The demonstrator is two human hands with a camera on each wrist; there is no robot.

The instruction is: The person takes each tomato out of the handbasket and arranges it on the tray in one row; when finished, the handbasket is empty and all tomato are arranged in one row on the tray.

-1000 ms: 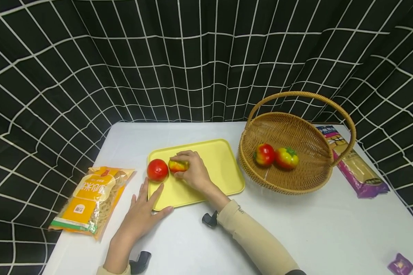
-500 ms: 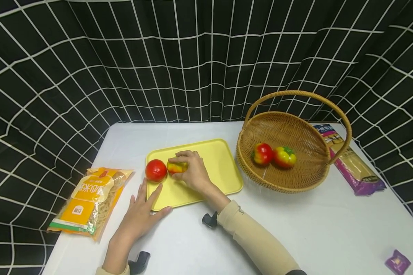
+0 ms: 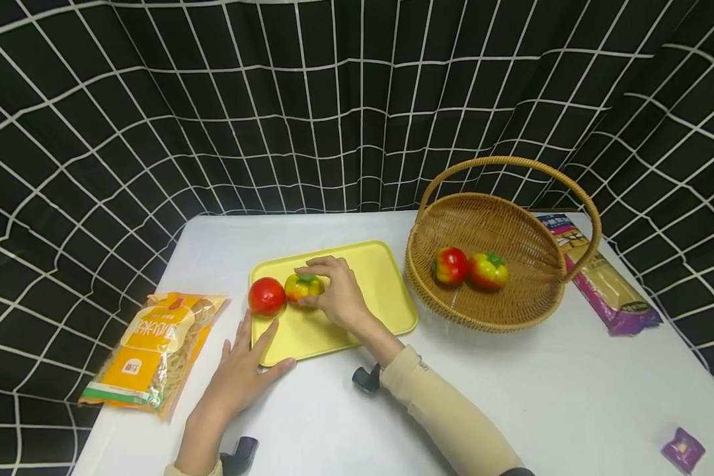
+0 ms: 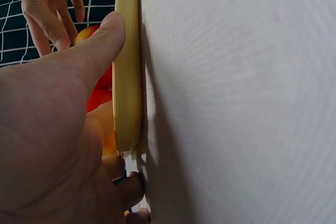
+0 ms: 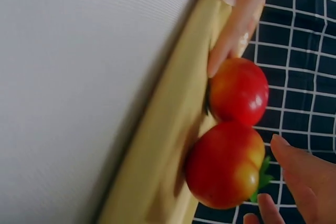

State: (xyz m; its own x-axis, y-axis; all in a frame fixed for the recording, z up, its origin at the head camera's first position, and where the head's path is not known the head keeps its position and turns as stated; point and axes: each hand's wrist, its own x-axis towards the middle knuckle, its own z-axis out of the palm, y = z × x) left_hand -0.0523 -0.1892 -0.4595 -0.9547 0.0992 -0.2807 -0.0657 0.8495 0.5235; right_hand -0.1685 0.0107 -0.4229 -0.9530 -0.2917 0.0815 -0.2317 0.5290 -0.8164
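Observation:
On the yellow tray (image 3: 333, 334), a red tomato-like fruit (image 3: 266, 297) and a yellow-red fruit (image 3: 302, 289) with a green top sit side by side, touching in the right wrist view. My right hand (image 3: 345, 297) is at the right side of the yellow-red fruit, thumb and fingers spread; the right wrist view shows a gap between the fingertips (image 5: 279, 141) and this fruit (image 5: 226, 165). My left hand (image 3: 235, 378) lies spread at the tray's near left corner, its thumb (image 4: 113, 30) against the rim (image 4: 127, 77) in the left wrist view.
A wicker basket (image 3: 512, 304) with a tall handle holds two red-yellow fruits (image 3: 451, 266) at the right. Behind its right side lies a purple packet (image 3: 613, 291). An orange-labelled bag (image 3: 149, 350) lies at the left, a small purple packet (image 3: 683, 449) at the near right.
My right hand's fingers have loosened from the yellow-red fruit and drawn slightly right. That fruit now shows its green top. The left hand stays by the tray; the whole view has shifted slightly.

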